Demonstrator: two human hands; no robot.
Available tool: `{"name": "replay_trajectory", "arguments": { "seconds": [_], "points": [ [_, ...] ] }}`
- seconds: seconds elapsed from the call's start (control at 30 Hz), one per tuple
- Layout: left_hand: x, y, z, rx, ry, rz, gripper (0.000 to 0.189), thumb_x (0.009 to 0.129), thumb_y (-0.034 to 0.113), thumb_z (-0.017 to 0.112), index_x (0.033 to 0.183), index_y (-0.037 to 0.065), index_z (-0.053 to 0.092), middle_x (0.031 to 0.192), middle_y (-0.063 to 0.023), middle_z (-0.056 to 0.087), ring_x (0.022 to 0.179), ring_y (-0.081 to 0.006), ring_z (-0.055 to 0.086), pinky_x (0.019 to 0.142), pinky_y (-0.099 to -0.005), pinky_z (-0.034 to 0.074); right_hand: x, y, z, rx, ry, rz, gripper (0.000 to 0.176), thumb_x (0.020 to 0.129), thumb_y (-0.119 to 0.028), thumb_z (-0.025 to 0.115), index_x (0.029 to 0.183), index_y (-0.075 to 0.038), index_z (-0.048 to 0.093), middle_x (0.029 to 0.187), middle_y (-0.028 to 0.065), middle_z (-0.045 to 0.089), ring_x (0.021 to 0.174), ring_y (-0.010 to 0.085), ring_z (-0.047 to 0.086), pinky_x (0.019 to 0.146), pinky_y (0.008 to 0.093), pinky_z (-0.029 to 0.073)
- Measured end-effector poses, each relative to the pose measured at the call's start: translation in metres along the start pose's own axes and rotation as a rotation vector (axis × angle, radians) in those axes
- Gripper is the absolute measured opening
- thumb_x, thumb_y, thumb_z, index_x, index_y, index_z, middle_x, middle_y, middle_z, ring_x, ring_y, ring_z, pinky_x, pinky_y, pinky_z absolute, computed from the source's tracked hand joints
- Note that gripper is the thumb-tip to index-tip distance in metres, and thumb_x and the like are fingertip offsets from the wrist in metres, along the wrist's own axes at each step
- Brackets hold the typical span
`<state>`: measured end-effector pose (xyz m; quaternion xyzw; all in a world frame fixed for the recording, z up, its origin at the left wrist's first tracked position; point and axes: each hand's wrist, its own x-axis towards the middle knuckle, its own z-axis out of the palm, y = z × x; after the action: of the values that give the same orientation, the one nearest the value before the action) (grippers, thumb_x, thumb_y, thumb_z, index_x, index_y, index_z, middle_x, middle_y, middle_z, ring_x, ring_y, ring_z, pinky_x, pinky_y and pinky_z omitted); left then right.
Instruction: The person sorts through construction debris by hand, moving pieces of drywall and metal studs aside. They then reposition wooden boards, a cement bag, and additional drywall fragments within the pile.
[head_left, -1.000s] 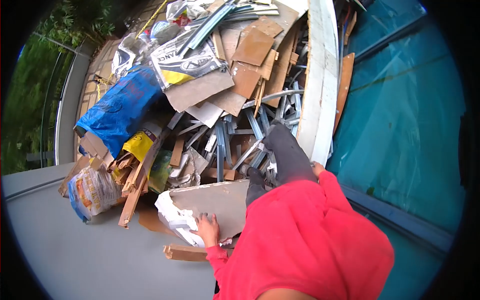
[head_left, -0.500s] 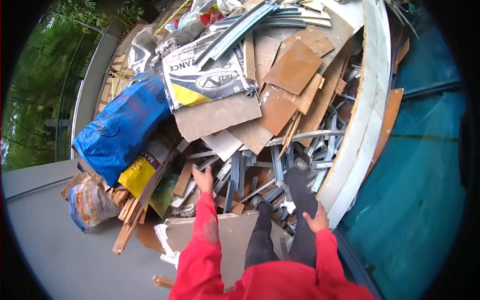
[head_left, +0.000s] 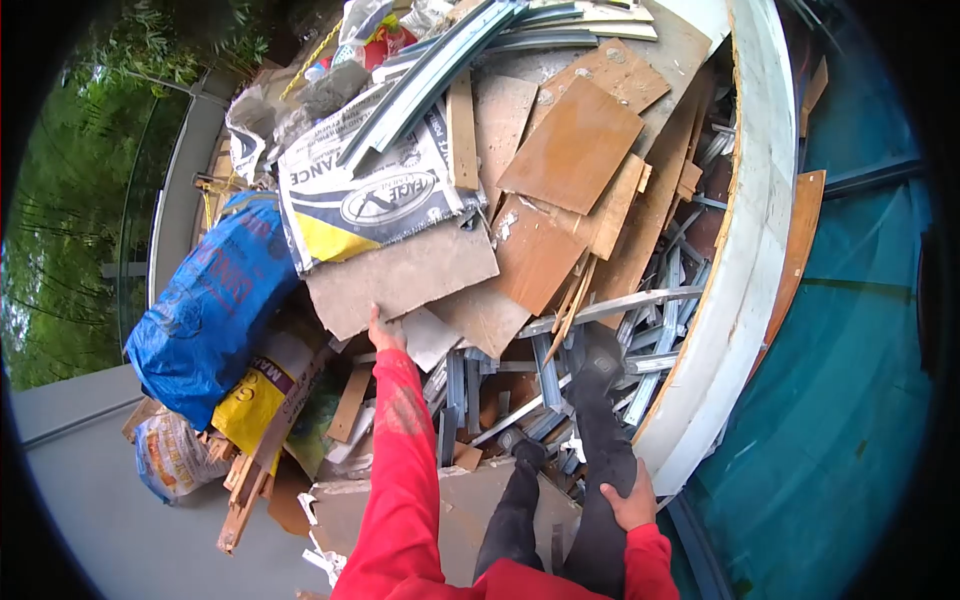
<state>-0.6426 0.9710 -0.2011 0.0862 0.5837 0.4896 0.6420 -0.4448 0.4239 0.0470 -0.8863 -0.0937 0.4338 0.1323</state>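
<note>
My left hand is at the lower edge of a grey-beige board, its thumb or a finger raised against that edge; the other fingers are hidden. Above the board lies a white, black and yellow cement bag with metal channels across it. My right hand rests on my right knee, fingers spread and holding no object. Brown wood panels lie to the right of the bag.
Metal studs lie tangled around my feet. A blue sack, a yellow bag and wood strips are at the left. A long white panel edge runs along the right, beside teal sheeting. Broken board lies below.
My left hand has moved forward from above the metal scraps to the grey-beige board's edge. My right hand stays at my knee. The view has shifted slightly.
</note>
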Motion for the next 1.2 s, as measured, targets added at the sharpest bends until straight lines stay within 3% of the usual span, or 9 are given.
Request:
{"name": "replay_trajectory", "arguments": {
  "seconds": [0.13,0.17,0.27,0.37,0.57,0.73,0.87,1.1,1.2],
  "points": [
    [-0.024,0.014,0.007,0.407,0.379,0.055,0.049,0.085,0.018,0.068,0.128,0.001,0.051,0.12,-0.0123,0.06,0.1,-0.0312,0.061,0.084,-0.0475,0.051,0.007,-0.005,-0.005,0.037,-0.037,-0.009,0.097,0.073,-0.044,0.08,0.145,0.001,0.032,0.142,0.0256,0.042,0.133,0.0409,0.039,0.11,0.0443,0.034],
    [-0.032,0.018,0.006,0.463,0.264,0.151,0.055,0.083,0.013,0.067,0.131,-0.003,0.045,0.121,-0.0164,0.058,0.099,-0.0319,0.062,0.08,-0.0473,0.053,0.012,-0.007,-0.006,-0.017,-0.027,-0.046,0.097,0.074,-0.045,0.079,0.145,0.001,0.032,0.144,0.0263,0.039,0.135,0.0421,0.036,0.11,0.0458,0.032],
    [-0.055,0.018,0.026,0.951,0.296,0.713,0.07,0.081,0.012,0.069,0.138,-0.007,0.035,0.142,-0.0248,0.039,0.125,-0.0371,0.047,0.103,-0.0493,0.04,0.052,-0.022,-0.005,-0.121,0.057,-0.21,0.096,0.074,-0.046,0.077,0.144,0.002,0.032,0.147,0.0282,0.032,0.137,0.045,0.029,0.112,0.0515,0.026],
    [-0.085,0.02,0.064,1.349,0.336,0.955,0.078,0.08,0.014,0.072,0.143,-0.006,0.031,0.148,-0.0266,0.028,0.138,-0.0403,0.028,0.114,-0.0489,0.025,0.15,-0.083,-0.001,0.001,0.216,-0.456,0.09,0.078,-0.041,0.073,0.145,0.001,0.031,0.149,0.0282,0.028,0.139,0.0447,0.026,0.113,0.0531,0.023],
    [-0.072,0.033,0.16,1.518,-0.07,1.315,0.086,0.077,0.021,0.077,0.143,-0.006,0.03,0.147,-0.0286,0.03,0.139,-0.0428,0.025,0.115,-0.0482,0.023,0.408,-0.278,-0.01,-0.059,0.613,-0.632,0.082,0.087,-0.052,0.06,0.149,-0.006,0.032,0.155,0.024,0.023,0.145,0.0409,0.016,0.113,0.0621,0.017],
    [-0.027,0.057,0.286,1.651,-0.313,1.483,0.086,0.075,0.024,0.08,0.14,-0.007,0.034,0.143,-0.0309,0.036,0.133,-0.0449,0.036,0.112,-0.0461,0.031,0.522,-0.393,-0.03,-0.025,0.769,-0.417,0.081,0.09,-0.067,0.042,0.152,-0.017,0.03,0.158,0.0255,0.015,0.146,0.0455,0.009,0.109,0.0714,0.009],
    [0.03,0.06,0.371,1.713,-0.397,1.56,0.087,0.075,0.036,0.079,0.137,-0.008,0.038,0.14,-0.0335,0.039,0.129,-0.0459,0.041,0.11,-0.0465,0.033,0.553,-0.403,-0.004,-0.23,0.973,-0.35,0.078,0.09,-0.069,0.04,0.152,-0.023,0.031,0.158,0.0266,0.013,0.144,0.0516,0.006,0.104,0.0779,0.006],
    [0.063,0.035,0.464,1.946,-0.327,1.504,0.096,0.071,0.052,0.079,0.137,-0.005,0.04,0.138,-0.0274,0.045,0.134,-0.0387,0.04,0.111,-0.0513,0.032,0.553,-0.408,-0.006,-0.259,0.945,-0.327,0.077,0.09,-0.068,0.041,0.152,-0.024,0.031,0.158,0.0253,0.013,0.145,0.0507,0.007,0.105,0.0765,0.007],
    [0.072,0.032,0.48,2.079,-0.291,1.299,0.111,0.063,0.062,0.08,0.141,-0.002,0.036,0.136,-0.0255,0.047,0.129,-0.0407,0.045,0.104,-0.054,0.038,0.549,-0.411,-0.01,-0.277,0.905,-0.317,0.078,0.09,-0.067,0.041,0.153,-0.024,0.029,0.159,0.0255,0.011,0.145,0.05,0.005,0.106,0.0753,0.006]
  ]
}}
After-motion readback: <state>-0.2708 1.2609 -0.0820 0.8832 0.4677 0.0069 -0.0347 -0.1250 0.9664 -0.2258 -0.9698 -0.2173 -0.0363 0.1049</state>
